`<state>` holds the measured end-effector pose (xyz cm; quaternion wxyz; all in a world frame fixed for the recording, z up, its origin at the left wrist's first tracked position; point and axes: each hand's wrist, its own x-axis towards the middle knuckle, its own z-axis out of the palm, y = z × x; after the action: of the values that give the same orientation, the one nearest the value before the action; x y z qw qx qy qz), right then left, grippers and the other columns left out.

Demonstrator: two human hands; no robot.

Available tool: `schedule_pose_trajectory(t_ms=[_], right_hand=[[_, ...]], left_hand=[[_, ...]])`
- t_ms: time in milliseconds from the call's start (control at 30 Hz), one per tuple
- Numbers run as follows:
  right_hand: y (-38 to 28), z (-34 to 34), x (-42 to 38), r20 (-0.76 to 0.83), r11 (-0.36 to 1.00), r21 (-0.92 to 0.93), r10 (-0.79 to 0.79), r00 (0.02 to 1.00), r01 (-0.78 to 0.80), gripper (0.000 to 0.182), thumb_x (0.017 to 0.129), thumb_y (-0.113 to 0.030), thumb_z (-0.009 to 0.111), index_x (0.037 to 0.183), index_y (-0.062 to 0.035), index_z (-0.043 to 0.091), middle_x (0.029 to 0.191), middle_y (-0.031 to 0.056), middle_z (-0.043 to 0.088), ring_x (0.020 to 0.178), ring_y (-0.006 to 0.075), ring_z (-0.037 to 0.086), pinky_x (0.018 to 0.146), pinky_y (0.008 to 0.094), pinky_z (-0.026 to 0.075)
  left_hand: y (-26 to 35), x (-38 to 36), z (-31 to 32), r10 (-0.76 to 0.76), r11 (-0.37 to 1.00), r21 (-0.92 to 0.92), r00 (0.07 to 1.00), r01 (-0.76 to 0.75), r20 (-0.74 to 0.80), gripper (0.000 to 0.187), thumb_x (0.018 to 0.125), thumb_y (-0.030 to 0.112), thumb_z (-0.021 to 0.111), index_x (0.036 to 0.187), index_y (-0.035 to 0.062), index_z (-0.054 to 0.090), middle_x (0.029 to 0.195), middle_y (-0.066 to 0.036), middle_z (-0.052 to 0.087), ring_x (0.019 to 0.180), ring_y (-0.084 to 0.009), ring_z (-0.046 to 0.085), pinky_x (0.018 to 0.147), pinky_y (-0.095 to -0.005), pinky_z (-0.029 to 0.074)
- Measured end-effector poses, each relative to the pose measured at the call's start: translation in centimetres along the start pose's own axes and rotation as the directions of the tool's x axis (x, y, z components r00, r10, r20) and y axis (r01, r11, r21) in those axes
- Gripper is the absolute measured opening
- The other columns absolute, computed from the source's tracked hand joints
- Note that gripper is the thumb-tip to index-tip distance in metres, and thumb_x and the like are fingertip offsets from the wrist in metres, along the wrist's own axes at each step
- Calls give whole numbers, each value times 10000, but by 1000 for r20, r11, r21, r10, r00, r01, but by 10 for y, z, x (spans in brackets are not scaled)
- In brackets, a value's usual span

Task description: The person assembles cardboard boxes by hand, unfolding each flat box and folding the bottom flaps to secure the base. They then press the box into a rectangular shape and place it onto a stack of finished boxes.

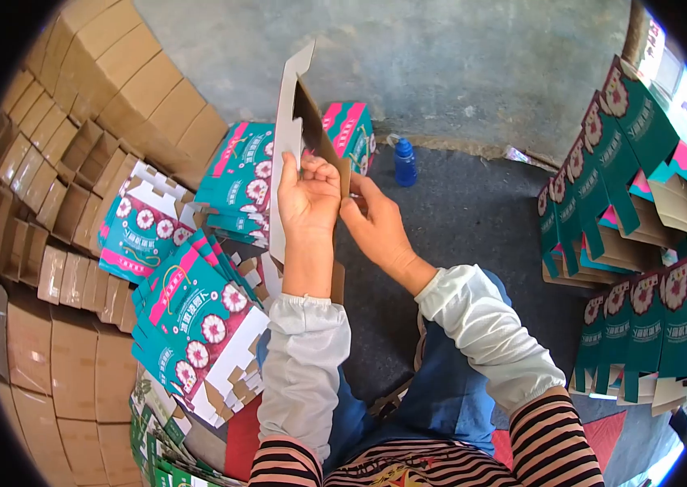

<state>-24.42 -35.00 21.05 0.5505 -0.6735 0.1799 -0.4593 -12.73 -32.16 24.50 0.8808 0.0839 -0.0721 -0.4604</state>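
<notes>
Left hand [307, 195] grips the carton blank [290, 122], upright at centre. Right hand [376, 223] pinches its brown flap. Risk: flap creases or tears if forced; nearby flat stack [197, 316], left, could slide.

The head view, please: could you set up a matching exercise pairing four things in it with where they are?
Things:
1. blue bottle
2. plain brown cartons
3. folded teal boxes
4. unfolded box blank

Places:
A. stacked at the far left
B. held up by the left hand and right hand
C. standing on the dark floor by the grey wall
D. lined up at the right

Pairs: 1-C, 2-A, 3-D, 4-B
</notes>
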Motion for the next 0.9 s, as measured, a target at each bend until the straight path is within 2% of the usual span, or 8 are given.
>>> schedule_pose_trajectory(t_ms=[133,367,433,500,633,733,800,900], right_hand=[[5,-17,-5,-10,986,-164,29,1000,-30,449,802,-218,563,1189,5,518,906,179,656,769,296,656,712,389,515],[20,-26,-13,137,898,-428,171,976,-97,248,766,-194,523,906,12,509,760,251,619,753,419,613,688,501,479],[26,-21,-20,146,882,-467,144,979,-61,260,786,-211,518,909,18,506,760,257,618,753,419,614,697,509,478],[25,-21,-24,182,840,-540,172,968,-48,276,815,-232,549,914,24,519,751,228,625,734,406,613,669,482,482],[33,-25,-22,214,772,-615,361,908,-162,364,810,-261,531,1005,46,526,912,254,640,877,396,625,784,469,493],[45,-27,-22,180,687,-701,432,884,-193,361,785,-232,528,1009,51,538,952,265,631,924,397,613,809,463,487],[58,-28,-21,187,669,-725,419,888,-163,355,763,-207,524,999,57,547,942,276,627,921,407,612,815,464,484],[83,-31,-20,226,755,-646,330,917,-112,340,770,-200,513,968,75,540,912,299,616,897,418,611,808,477,479]], left_hand=[[-16,-1,-13,-12,999,-45,994,7,-111,276,883,249,618,806,30,468,681,-46,472,648,-157,489,597,-284,423],[-18,-24,-45,-48,990,-139,982,22,-184,223,901,212,579,825,33,470,686,-49,465,655,-168,492,598,-300,423],[-14,-26,-62,-22,992,-125,985,1,-171,206,928,219,523,890,17,508,695,-47,463,664,-163,498,601,-300,425],[-10,-31,-68,4,995,-91,953,-33,-302,233,951,223,469,987,1,528,701,-44,465,642,-156,502,590,-299,426],[-13,-41,-70,-96,982,-191,883,7,-459,254,968,235,425,1003,7,530,681,-35,467,605,-146,500,571,-302,426],[-19,-48,-82,-149,966,-257,869,27,-471,280,975,259,408,999,9,531,665,-29,469,603,-140,502,566,-302,428],[-19,-57,-98,-133,953,-301,925,22,-355,291,963,283,455,1037,8,520,697,-30,492,621,-142,516,580,-298,451],[-11,-84,-89,41,998,57,907,-19,-420,338,927,297,543,1086,3,496,832,-87,563,768,-195,594,685,-321,513]])
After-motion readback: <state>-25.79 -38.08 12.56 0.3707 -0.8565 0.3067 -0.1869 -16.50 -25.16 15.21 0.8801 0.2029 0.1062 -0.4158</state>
